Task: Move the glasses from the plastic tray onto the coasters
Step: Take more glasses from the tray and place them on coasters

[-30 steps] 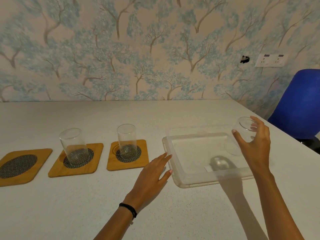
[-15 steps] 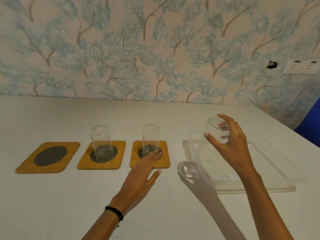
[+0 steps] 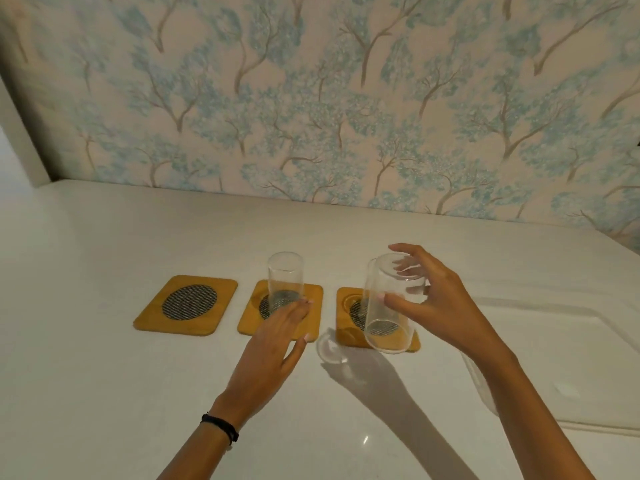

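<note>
Three wooden coasters with dark mesh centres lie in a row on the white table. The left coaster [image 3: 187, 304] is bare. An upright clear glass [image 3: 285, 282] stands on the middle coaster [image 3: 313, 296]. My right hand [image 3: 440, 306] is shut on another clear glass [image 3: 386, 317], held tilted in the air over the right coaster [image 3: 346, 332]. Any glass on that coaster is hidden behind the held one. My left hand [image 3: 273, 348] hovers with fingers apart, its tips at the middle coaster's front edge. The clear plastic tray [image 3: 561, 403] lies at the right.
Wallpaper with blue trees [image 3: 311, 116] backs the table along its far edge. The held glass and my right arm cast a shadow [image 3: 381, 386] on the table in front of the coasters.
My right hand has carried the glass left, from above the tray to over the right coaster. My left hand has slid left, from the right coaster to the middle one. The view has swung left.
</note>
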The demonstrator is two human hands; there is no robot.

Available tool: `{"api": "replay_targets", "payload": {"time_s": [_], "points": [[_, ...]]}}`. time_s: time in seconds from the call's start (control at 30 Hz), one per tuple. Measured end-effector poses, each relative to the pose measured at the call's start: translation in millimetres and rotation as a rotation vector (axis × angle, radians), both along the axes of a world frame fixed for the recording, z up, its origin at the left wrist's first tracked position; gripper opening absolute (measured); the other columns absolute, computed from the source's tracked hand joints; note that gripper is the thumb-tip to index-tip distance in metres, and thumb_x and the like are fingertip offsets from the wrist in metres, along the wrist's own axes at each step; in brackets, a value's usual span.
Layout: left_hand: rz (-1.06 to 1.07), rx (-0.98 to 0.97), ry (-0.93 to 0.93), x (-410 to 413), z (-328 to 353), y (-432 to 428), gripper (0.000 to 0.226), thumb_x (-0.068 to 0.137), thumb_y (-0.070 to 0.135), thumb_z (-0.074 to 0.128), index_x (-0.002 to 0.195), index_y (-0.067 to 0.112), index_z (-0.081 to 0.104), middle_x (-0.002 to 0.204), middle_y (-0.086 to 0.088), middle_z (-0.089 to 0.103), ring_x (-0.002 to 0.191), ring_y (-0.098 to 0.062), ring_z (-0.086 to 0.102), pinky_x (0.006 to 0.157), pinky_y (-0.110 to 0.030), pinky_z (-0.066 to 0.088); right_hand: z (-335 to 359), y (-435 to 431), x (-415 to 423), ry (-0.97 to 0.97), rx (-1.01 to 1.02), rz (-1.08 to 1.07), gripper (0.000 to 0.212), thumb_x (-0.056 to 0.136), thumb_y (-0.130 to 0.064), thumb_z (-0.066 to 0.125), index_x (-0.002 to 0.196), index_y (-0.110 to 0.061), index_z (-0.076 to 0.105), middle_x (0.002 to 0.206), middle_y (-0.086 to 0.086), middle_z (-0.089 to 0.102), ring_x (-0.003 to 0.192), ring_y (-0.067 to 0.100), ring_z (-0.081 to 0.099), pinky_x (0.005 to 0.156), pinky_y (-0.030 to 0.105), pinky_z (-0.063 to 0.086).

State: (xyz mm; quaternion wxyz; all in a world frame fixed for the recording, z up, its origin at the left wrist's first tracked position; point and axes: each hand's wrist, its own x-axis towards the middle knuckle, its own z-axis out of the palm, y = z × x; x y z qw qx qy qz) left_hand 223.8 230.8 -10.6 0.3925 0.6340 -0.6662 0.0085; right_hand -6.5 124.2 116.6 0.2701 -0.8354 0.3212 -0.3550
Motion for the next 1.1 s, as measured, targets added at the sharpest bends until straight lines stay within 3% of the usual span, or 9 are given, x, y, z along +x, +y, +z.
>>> {"api": "replay_targets", "payload": {"time_s": [0.17, 0.33, 0.53, 0.67, 0.87, 1.1], "points": [[0.123, -0.049, -0.05, 53.6, 0.5, 17.1, 0.05, 0.095, 0.044, 0.033, 0.143, 0.04, 0.017, 0.145, 0.027, 0.023, 0.134, 0.008, 0.022, 0.106, -0.018, 0.032, -5.1, 12.8, 52.5, 0.031, 0.045, 0.111, 0.064, 0.063, -0.047, 0.076, 0.121, -0.044, 0.046, 0.109, -0.011, 0.058, 0.101, 0.001, 0.056, 0.08, 0.025, 0.051], [0.247, -0.041, 0.043, 102.6, -6.1, 36.2, 0.052, 0.095, 0.048, 0.033, 0.143, 0.042, 0.014, 0.146, 0.019, 0.031, 0.132, 0.005, 0.028, 0.106, -0.023, 0.03, -15.3, 24.1, 107.7, 0.023, 0.054, 0.185, 0.062, 0.065, -0.039, 0.079, 0.117, -0.045, 0.047, 0.11, -0.013, 0.057, 0.099, -0.005, 0.055, 0.077, 0.012, 0.045], [0.356, -0.008, 0.09, 159.7, -10.9, 55.8, 0.051, 0.093, 0.038, 0.04, 0.141, 0.035, 0.023, 0.145, 0.005, 0.039, 0.129, -0.008, 0.038, 0.101, -0.029, 0.039, -23.5, 32.6, 174.3, 0.017, 0.114, 0.257, 0.061, 0.066, -0.036, 0.08, 0.118, -0.041, 0.05, 0.113, -0.009, 0.057, 0.103, 0.002, 0.056, 0.083, 0.03, 0.054], [0.425, 0.073, 0.037, 186.3, -14.2, 60.6, 0.049, 0.093, 0.027, 0.048, 0.138, 0.02, 0.034, 0.142, -0.006, 0.044, 0.128, -0.022, 0.042, 0.103, -0.036, 0.038, -31.3, 32.7, 217.5, 0.002, 0.139, 0.272, 0.061, 0.066, -0.037, 0.08, 0.119, -0.037, 0.051, 0.114, -0.006, 0.058, 0.103, 0.004, 0.056, 0.082, 0.028, 0.052], [0.444, 0.206, 0.115, 201.7, -17.2, 62.3, 0.047, 0.094, 0.029, 0.045, 0.138, 0.016, 0.035, 0.142, -0.007, 0.043, 0.127, -0.024, 0.042, 0.103, -0.038, 0.039, -46.1, 29.5, 286.4, -0.016, 0.126, 0.248, 0.061, 0.069, -0.031, 0.079, 0.123, -0.029, 0.049, 0.116, 0.002, 0.055, 0.105, 0.016, 0.054, 0.086, 0.033, 0.049], [0.43, 0.197, 0.095, 217.2, -7.3, 57.8, 0.043, 0.095, 0.027, 0.043, 0.136, 0.019, 0.036, 0.137, -0.003, 0.046, 0.119, -0.019, 0.046, 0.092, -0.027, 0.039, -56.1, 22.7, 338.7, -0.023, 0.138, 0.215, 0.067, 0.07, -0.032, 0.078, 0.128, -0.023, 0.046, 0.121, 0.008, 0.053, 0.108, 0.021, 0.053, 0.092, 0.041, 0.049]]}}
